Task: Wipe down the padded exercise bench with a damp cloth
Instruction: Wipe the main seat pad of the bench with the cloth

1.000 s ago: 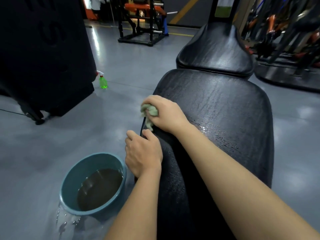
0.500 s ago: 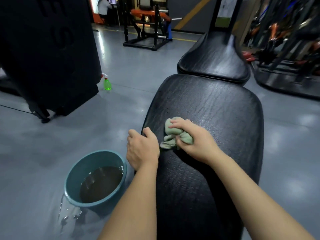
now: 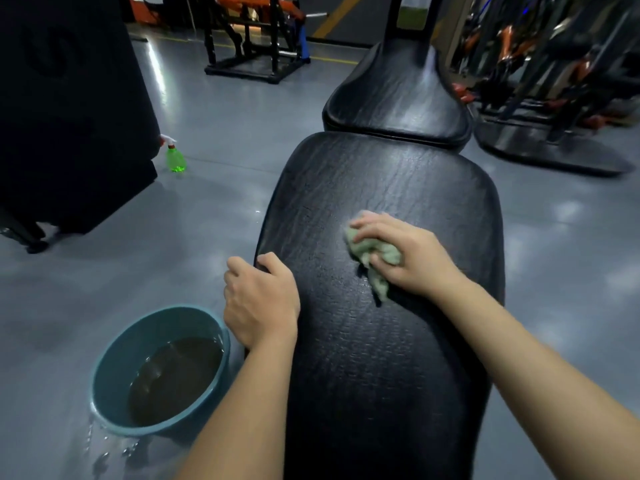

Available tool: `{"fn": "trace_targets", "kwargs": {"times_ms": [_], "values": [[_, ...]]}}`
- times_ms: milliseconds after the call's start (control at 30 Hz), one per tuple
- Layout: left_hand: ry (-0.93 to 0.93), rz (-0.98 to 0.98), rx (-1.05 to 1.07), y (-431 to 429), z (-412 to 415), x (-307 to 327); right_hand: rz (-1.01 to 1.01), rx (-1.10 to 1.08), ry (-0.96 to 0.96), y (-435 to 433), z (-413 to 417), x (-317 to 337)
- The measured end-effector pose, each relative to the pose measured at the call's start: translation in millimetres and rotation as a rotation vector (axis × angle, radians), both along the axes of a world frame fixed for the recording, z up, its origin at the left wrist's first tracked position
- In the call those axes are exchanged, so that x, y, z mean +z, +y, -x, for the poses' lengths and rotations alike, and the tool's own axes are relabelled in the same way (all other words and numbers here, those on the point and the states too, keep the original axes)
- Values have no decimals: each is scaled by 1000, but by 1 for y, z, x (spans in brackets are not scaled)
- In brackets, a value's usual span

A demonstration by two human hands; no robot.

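The black padded bench (image 3: 381, 188) runs away from me, with a second, smaller pad (image 3: 398, 102) beyond it. My right hand (image 3: 412, 258) grips a bunched pale green cloth (image 3: 372, 254) and presses it on the middle of the long pad. The leather near the cloth looks wet. My left hand (image 3: 259, 299) holds the pad's left edge, fingers curled over the rim.
A teal basin (image 3: 114, 368) of murky water stands on the grey floor left of the bench, with spilled water around it. A green spray bottle (image 3: 176, 157) stands by a big black machine (image 3: 69, 109). Gym racks (image 3: 554, 81) crowd the right and back.
My right hand has swept the cloth from the pad's left edge rightward to its middle. My left hand has kept its hold on the left edge.
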State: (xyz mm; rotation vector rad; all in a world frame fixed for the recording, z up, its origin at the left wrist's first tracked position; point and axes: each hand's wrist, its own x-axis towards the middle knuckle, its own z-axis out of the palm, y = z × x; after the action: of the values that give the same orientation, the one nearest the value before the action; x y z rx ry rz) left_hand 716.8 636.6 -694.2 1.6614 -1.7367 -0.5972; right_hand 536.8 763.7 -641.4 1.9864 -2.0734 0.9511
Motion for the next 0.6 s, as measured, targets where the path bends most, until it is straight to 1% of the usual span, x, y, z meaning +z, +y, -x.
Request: {"fn": "trace_targets", "kwargs": {"times_ms": [67,167,233,300,367,467,533,600], "values": [[-14,-21,10,-3,0,-2,-36,67,33,-62,-17,7],[-16,-42,20,-5,0,-3,-101,75,57,-147,-45,15],[-19,-58,20,-7,1,-2,-133,36,71,-180,-59,19],[-22,-72,27,-7,0,-1,-147,1,55,-193,-62,21],[-5,-73,21,-7,0,-1,-126,13,13,-185,-61,20],[19,-85,20,-7,-1,-1,-50,53,-57,-141,-57,10],[20,-83,18,-7,-1,1,4,-10,-96,-87,-54,-4],[23,-80,3,-6,-2,3,50,-105,-95,-22,-45,-19]]}}
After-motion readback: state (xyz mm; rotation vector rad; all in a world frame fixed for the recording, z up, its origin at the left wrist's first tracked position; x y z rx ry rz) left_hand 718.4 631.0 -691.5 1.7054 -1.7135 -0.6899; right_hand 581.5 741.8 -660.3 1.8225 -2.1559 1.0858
